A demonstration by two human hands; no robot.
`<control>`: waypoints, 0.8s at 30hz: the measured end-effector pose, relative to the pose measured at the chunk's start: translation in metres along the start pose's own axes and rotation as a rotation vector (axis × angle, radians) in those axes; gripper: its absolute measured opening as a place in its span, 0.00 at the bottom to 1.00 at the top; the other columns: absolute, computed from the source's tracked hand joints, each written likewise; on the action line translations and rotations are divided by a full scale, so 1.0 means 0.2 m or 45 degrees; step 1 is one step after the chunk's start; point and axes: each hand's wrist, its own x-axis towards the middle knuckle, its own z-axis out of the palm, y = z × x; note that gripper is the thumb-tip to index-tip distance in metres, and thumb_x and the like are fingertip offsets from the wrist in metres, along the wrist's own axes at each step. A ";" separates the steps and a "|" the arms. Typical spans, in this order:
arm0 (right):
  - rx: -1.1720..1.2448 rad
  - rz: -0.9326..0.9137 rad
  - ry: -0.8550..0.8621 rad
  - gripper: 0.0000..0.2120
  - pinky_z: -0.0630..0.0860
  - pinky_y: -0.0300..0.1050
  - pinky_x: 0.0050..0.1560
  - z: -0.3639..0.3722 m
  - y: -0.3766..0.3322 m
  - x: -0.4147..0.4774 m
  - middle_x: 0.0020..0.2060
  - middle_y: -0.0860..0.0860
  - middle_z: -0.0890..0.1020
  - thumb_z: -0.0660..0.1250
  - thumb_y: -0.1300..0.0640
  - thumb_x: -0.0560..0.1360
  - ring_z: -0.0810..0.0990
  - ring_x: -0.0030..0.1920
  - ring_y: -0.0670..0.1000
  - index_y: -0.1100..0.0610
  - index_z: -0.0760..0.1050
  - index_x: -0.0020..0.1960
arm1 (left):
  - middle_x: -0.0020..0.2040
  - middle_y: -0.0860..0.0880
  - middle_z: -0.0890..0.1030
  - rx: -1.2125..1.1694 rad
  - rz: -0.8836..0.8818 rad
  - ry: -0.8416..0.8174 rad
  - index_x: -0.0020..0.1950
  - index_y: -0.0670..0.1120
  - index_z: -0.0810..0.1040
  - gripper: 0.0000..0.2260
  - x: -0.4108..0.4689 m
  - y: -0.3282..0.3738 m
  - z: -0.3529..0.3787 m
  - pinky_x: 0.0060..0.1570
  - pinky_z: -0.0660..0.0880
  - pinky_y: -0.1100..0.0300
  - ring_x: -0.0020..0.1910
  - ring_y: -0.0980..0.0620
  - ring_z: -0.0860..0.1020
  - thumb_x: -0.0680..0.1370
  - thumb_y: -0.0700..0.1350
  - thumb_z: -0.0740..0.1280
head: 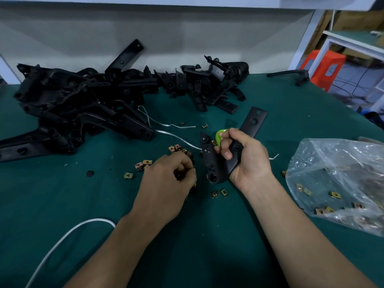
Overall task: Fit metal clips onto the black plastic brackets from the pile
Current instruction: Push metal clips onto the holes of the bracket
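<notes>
Over the table (62, 204), the right hand (247, 161) grips a bracket (252, 123).

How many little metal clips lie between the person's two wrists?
2. One metal clip and a second metal clip lie side by side on the green mat, just below the held black bracket; the left hand may hide more.

One head-worn wide-angle view, forward and down, close over the green table (62, 194).
</notes>
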 end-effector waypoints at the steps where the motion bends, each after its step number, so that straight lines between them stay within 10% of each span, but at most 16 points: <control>1: 0.000 0.001 -0.005 0.08 0.79 0.44 0.37 0.00 0.00 0.00 0.28 0.56 0.67 0.65 0.61 0.78 0.65 0.24 0.51 0.62 0.75 0.42 | 0.34 0.58 0.77 0.014 0.004 0.027 0.38 0.55 0.77 0.11 0.00 0.00 0.00 0.42 0.66 0.78 0.40 0.57 0.76 0.72 0.41 0.75; 24: -0.494 0.151 -0.383 0.09 0.78 0.43 0.35 0.04 0.02 -0.08 0.30 0.57 0.78 0.67 0.70 0.76 0.72 0.26 0.48 0.63 0.85 0.45 | 0.42 0.55 0.86 -0.600 -0.174 0.075 0.43 0.54 0.85 0.14 0.06 -0.05 -0.03 0.46 0.77 0.66 0.41 0.60 0.82 0.79 0.35 0.69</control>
